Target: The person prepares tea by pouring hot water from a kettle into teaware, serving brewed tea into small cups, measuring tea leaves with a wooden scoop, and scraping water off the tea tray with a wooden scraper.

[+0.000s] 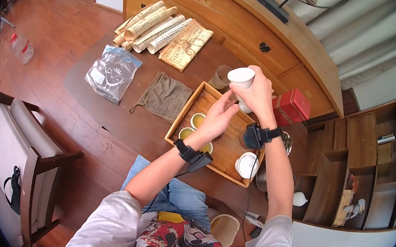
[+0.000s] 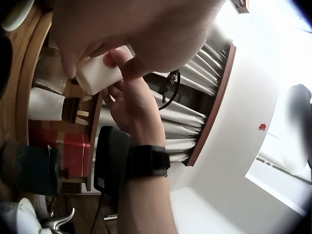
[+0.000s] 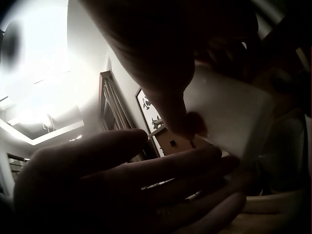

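In the head view my right hand (image 1: 258, 94) pinches a white cup (image 1: 241, 77) above the far edge of a wooden tray (image 1: 231, 172). My left hand (image 1: 218, 117) is just below and beside it, fingers extended toward the cup; whether they touch it is unclear. The left wrist view shows the cup (image 2: 98, 74) tilted, the right thumb against its side. In the dark right wrist view the cup (image 3: 226, 114) is held above the left hand's stretched fingers (image 3: 170, 161). Small cups of yellow liquid (image 1: 186, 133) stand on the tray beneath my left wrist.
A lidded white bowl (image 1: 246, 165) stands in the tray's near right corner. A glass (image 1: 221, 77) and a red tin (image 1: 291, 106) stand beyond and right of the tray. Leftward lie a brown cloth (image 1: 164, 96), a plastic bag (image 1: 111, 74) and rolled scrolls (image 1: 150, 24).
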{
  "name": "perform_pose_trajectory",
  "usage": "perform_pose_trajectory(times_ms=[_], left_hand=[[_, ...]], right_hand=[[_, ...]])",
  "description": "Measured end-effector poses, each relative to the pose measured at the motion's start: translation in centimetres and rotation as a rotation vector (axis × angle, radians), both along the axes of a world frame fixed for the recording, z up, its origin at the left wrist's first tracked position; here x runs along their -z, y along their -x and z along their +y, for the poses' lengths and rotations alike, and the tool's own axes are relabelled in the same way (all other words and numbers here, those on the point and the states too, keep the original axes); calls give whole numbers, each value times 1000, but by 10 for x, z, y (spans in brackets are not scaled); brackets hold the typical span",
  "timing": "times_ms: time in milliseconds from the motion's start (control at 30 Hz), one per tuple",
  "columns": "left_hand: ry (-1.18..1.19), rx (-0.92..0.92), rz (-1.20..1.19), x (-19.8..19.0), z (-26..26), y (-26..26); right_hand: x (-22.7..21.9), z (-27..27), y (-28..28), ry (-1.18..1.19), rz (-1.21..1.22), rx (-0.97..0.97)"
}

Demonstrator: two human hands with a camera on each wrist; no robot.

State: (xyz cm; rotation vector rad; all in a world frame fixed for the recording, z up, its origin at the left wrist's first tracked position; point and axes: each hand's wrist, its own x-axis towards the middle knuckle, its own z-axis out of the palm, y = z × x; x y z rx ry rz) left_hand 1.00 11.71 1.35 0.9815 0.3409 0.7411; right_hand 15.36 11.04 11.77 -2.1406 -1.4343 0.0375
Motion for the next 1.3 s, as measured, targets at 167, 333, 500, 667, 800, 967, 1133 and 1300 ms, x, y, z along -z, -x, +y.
perform_pose_trajectory(times_ms=[167,333,500,667,800,967,1133,1300], left_hand=[[69,-6,24,-2,4,-13],[96,-10,-12,-1,-1,-12],[45,18,33,-10,-9,1],[65,85,11,-4,-17,9],[24,101,35,0,-25,20],[77,141,39,-5,-33,50],[114,78,30,-14,-27,86],[131,-21,60,-14,-15,101]], right_hand=[[2,25,-7,168,-258,-49],[-1,39,-9,270,-400,-124],[-5,45,-9,285,-604,-229],[-17,45,-1,209,-742,-333],[-7,37,-1,163,-768,-331],[-11,0,2,-3,-507,-238],[-5,-52,2,39,-127,-93],[15,-92,-2,195,-177,-126]])
